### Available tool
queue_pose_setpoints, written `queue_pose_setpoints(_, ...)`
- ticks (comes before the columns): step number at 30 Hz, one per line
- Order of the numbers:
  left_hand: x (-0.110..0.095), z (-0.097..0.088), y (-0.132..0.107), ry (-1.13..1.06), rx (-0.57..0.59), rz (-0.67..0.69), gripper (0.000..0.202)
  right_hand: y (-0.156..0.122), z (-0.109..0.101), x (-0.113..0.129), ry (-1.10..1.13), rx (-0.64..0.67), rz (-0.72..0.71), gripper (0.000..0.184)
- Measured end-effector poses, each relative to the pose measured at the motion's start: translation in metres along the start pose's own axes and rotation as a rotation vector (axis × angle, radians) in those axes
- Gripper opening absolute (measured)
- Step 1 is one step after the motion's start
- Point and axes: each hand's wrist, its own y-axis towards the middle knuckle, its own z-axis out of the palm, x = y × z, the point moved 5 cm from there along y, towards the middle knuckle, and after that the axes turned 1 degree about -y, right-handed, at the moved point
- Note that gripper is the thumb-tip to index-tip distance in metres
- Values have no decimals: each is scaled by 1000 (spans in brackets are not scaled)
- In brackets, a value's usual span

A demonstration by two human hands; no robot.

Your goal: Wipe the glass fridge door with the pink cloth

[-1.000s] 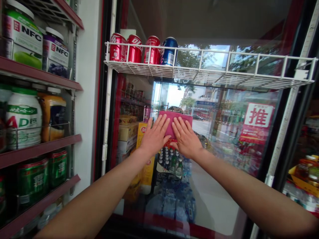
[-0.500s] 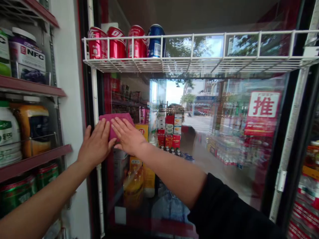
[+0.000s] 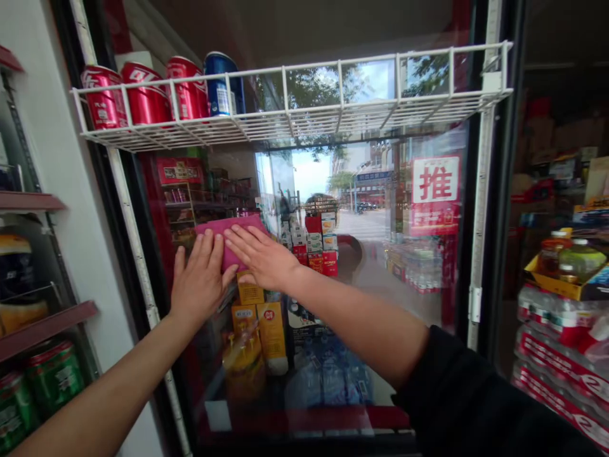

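Observation:
Both of my hands press flat against a folded pink cloth on the glass door. My left hand covers the cloth's left lower part, its fingers stretched upward and thumb out to the side. Beside it, my right hand lies across the cloth's right part with fingers extended toward the upper left. Neither hand curls round the cloth. Above them, a white wire rack on the door carries red cans and a blue can at its left end.
Shelves with green cans stand at the left. A red and white sign is on the glass. Packed bottles are stacked at the right, beyond the door's black frame. The glass reflects a street and goods.
Both hands and the pink cloth have moved rightward across the glass, away from the door's left frame. The view has turned right, showing more of the bottle stacks and less of the shelves.

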Motion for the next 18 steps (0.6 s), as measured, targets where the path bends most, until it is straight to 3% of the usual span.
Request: queue_pose_setpoints(18,-174,-3,78,-64,-92,148,71,-161,-14,-119,22,-132,163,106)
